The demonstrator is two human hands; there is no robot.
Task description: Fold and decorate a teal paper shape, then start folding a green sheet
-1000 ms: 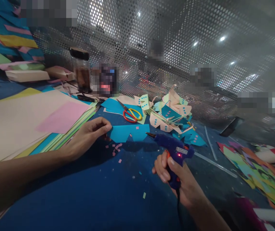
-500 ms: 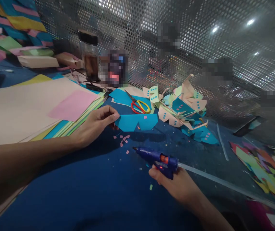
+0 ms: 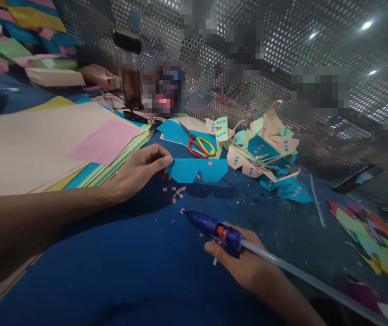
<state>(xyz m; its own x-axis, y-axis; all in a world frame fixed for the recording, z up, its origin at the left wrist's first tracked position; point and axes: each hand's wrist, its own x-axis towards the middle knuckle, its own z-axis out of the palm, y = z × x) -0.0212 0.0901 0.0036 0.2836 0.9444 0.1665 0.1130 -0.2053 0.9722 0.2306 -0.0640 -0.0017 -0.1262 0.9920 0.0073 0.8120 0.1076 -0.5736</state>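
Observation:
Between the thumb and fingers of my left hand (image 3: 146,167) is the left end of a blue paper cutout (image 3: 182,171), a strip with a notch in its lower edge. One small pink paper square (image 3: 210,163) sits near its top edge. My right hand (image 3: 244,258) is wrapped round a purple glue gun (image 3: 210,226), with a long clear glue stick (image 3: 292,267) out of its back. The gun's dark nozzle tip is at a single pink square (image 3: 182,211) on the table. Several more pink squares (image 3: 178,192) lie scattered below the cutout.
Scissors (image 3: 201,146) with red and yellow handles lie behind the cutout. Folded paper pieces (image 3: 265,149) are heaped to the right. A stack of coloured paper (image 3: 37,140) is at left, a glass jar (image 3: 131,81) behind. Perforated metal (image 3: 207,68) borders the back.
The glue gun has moved a little left, bringing its tip to the lone pink square. My left hand still holds the blue cutout. The view has shifted slightly.

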